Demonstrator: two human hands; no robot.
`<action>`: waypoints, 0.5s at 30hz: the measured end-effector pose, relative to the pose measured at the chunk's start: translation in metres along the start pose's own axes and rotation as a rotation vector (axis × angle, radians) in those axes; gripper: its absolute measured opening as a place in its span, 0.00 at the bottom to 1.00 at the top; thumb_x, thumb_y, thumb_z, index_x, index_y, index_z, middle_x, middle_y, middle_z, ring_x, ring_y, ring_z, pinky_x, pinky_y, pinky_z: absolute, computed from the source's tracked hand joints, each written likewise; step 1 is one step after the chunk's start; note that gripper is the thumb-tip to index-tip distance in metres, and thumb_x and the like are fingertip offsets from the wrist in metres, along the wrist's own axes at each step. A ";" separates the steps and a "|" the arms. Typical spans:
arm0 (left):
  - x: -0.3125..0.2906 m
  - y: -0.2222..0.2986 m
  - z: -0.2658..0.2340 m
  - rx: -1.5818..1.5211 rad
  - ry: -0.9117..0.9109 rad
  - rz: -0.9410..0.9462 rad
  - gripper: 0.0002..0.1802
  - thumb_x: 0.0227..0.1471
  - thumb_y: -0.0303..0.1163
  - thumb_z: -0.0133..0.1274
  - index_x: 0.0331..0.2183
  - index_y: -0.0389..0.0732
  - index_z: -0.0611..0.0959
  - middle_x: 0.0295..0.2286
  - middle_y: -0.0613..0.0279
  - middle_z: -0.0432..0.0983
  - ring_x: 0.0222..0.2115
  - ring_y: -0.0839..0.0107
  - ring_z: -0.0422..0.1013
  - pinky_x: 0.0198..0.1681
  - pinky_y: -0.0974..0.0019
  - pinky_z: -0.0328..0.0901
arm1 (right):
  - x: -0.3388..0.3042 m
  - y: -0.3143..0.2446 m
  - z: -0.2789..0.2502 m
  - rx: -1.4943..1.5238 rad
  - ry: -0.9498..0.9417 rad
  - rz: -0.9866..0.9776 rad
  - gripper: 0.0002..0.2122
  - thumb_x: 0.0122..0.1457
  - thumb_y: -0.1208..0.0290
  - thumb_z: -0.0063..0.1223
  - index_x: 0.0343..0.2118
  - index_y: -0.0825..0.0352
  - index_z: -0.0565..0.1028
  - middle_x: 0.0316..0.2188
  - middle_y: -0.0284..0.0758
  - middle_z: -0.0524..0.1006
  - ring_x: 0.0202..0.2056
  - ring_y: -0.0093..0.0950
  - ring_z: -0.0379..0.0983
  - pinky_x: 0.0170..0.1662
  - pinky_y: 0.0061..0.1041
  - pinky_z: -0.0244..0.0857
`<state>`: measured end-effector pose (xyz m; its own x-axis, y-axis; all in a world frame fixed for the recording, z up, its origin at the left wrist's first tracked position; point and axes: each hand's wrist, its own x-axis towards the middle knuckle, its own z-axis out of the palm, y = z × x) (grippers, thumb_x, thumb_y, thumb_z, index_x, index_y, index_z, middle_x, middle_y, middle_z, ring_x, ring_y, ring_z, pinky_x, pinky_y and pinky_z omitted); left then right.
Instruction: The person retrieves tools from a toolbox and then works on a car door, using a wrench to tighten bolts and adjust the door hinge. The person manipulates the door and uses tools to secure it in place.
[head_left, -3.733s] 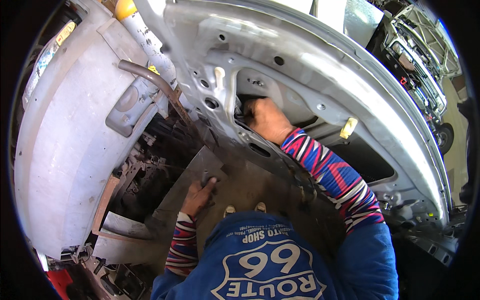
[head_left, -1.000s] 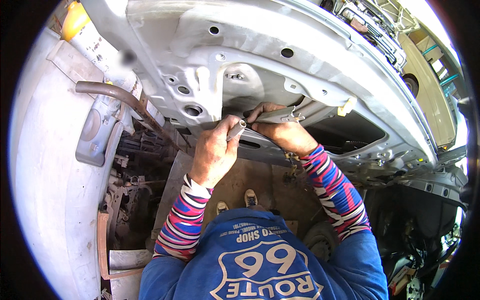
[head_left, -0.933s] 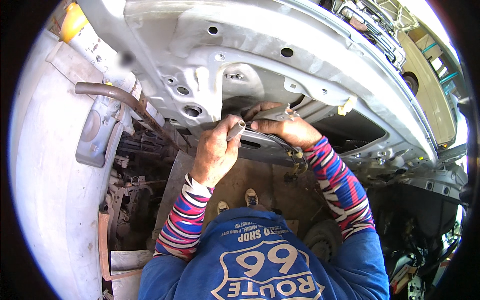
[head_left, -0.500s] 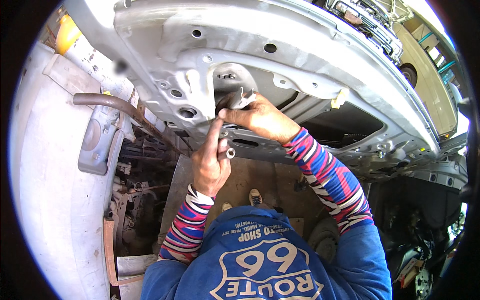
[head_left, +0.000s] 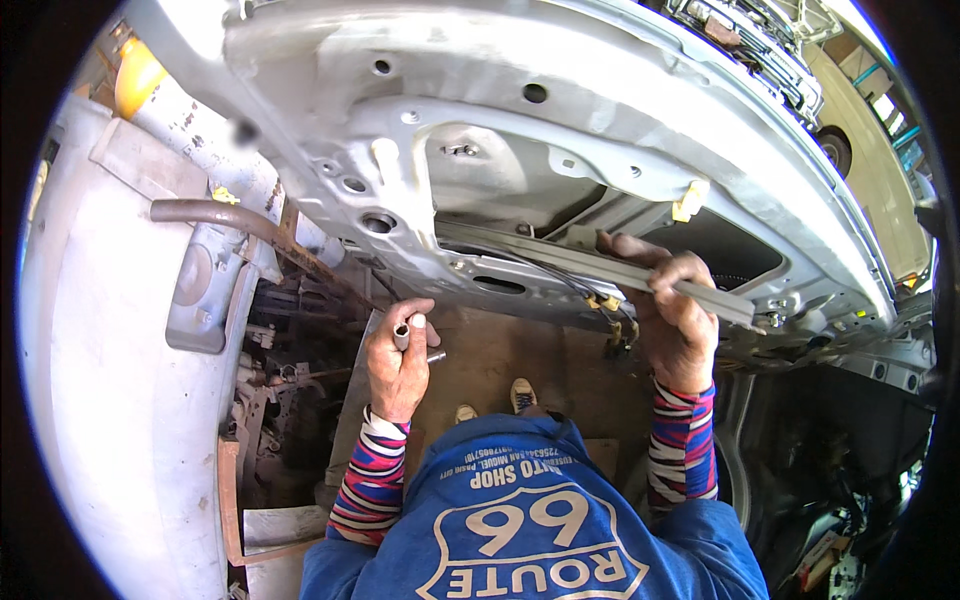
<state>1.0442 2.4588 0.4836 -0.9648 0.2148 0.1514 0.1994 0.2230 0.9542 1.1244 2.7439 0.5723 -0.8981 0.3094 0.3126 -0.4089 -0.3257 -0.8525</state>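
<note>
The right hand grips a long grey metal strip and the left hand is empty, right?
The left hand is not empty: the head view shows it holding a metal socket tool. The right hand does grip the long grey metal strip.

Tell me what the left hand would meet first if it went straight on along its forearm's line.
Probably the grey door panel, near its lower edge, just ahead of the left hand. Depth is unclear here, so it might pass underneath instead.

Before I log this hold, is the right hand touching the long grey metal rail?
Touching. The head view shows the right hand wrapped around the grey rail, crossing its surface with no gap visible.
</note>
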 end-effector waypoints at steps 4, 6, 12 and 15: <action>0.001 0.001 0.008 0.019 -0.038 -0.003 0.14 0.66 0.37 0.49 0.46 0.38 0.80 0.22 0.68 0.74 0.21 0.83 0.63 0.25 0.74 0.59 | -0.023 -0.006 -0.028 0.060 0.027 -0.125 0.06 0.58 0.72 0.53 0.34 0.69 0.73 0.53 0.57 0.73 0.58 0.55 0.67 0.65 0.56 0.53; 0.005 0.003 0.016 0.043 -0.051 -0.002 0.16 0.66 0.38 0.49 0.48 0.38 0.79 0.22 0.70 0.74 0.19 0.85 0.61 0.24 0.75 0.58 | -0.034 -0.010 -0.040 0.089 0.050 -0.190 0.08 0.58 0.70 0.57 0.32 0.68 0.73 0.55 0.56 0.72 0.58 0.60 0.67 0.65 0.63 0.51; 0.021 0.004 0.051 0.155 -0.012 0.141 0.12 0.65 0.36 0.49 0.46 0.40 0.76 0.25 0.67 0.74 0.21 0.82 0.63 0.27 0.74 0.61 | -0.057 -0.036 -0.089 0.220 -0.020 -0.315 0.05 0.54 0.71 0.59 0.30 0.60 0.73 0.60 0.43 0.68 0.60 0.53 0.63 0.63 0.67 0.50; 0.018 0.005 0.065 0.128 0.040 -0.007 0.11 0.65 0.36 0.50 0.43 0.41 0.71 0.28 0.64 0.75 0.25 0.77 0.67 0.32 0.70 0.64 | -0.073 -0.065 -0.118 0.314 0.024 -0.331 0.07 0.52 0.75 0.59 0.30 0.58 0.72 0.53 0.34 0.71 0.57 0.50 0.65 0.63 0.71 0.48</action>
<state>1.0389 2.5256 0.4744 -0.9718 0.1754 0.1576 0.2105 0.3443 0.9150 1.2362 2.8482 0.5554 -0.7085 0.4616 0.5338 -0.7057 -0.4600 -0.5388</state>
